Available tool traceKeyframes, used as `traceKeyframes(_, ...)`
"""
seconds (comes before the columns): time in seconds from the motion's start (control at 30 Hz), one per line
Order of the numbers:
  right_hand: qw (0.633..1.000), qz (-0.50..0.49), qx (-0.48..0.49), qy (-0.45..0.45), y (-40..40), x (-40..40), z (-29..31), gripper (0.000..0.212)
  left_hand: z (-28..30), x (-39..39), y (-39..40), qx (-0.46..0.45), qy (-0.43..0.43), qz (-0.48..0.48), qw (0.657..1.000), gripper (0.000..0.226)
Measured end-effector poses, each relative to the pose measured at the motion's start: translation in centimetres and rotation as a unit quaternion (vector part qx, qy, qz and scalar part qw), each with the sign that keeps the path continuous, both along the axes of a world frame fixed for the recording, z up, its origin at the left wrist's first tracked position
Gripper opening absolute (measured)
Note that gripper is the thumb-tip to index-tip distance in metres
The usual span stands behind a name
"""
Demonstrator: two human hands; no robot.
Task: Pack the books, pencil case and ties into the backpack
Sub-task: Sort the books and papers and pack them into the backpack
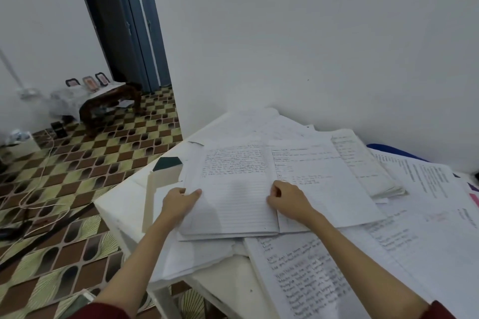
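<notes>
Two bare forearms reach over the white table [124,204] to an open notebook [259,189] lying on scattered papers, left hand [178,201] pinching its left edge, right hand [287,201] curled on the centre fold, so closing it seems next; no backpack shows.

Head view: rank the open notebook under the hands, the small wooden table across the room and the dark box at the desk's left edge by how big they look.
1. Open notebook, largest by far, though it is nearest the camera.
2. Small wooden table, far off, so its true size is unsure.
3. Dark box, smallest; partly hidden by paper.
</notes>
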State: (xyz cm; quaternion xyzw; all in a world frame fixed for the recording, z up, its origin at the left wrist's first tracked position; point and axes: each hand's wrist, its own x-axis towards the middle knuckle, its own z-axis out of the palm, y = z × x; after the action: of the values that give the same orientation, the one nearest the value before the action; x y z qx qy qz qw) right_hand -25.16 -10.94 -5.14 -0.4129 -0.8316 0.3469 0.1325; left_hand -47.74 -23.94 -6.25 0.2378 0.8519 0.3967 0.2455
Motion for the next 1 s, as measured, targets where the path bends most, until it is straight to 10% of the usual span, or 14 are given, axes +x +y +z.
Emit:
traceKeyframes(0.2,1.000,-0.011,-0.006,0.015,-0.1,-0.2,0.1,0.019,2.9,-1.5,0.4,0.111,-0.205,-0.030,0.972,0.048)
traceKeyframes(0.4,0.991,-0.039,-0.090,0.092,0.2,0.2,1.2,0.003,8.9,1.0,1.4,0.189,-0.220,-0.128,0.948,0.044)
traceKeyframes(0.6,0.955,-0.078,-0.201,0.203,0.9,2.3,4.7,0.043,12.7,5.9,3.3,0.237,-0.257,-0.281,0.894,0.050)
traceKeyframes(0.83,0.844,-0.138,-0.327,0.402,4.2,8.4,6.9,0.068,7.2,11.9,8.1,0.017,-0.014,-0.433,0.901,0.053)
traceKeyframes(1.0,0.897,-0.293,-0.242,0.226,6.3,14.0,5.4,0.035,2.2,11.3,10.1,0.019,0.028,-0.264,0.964,0.070)
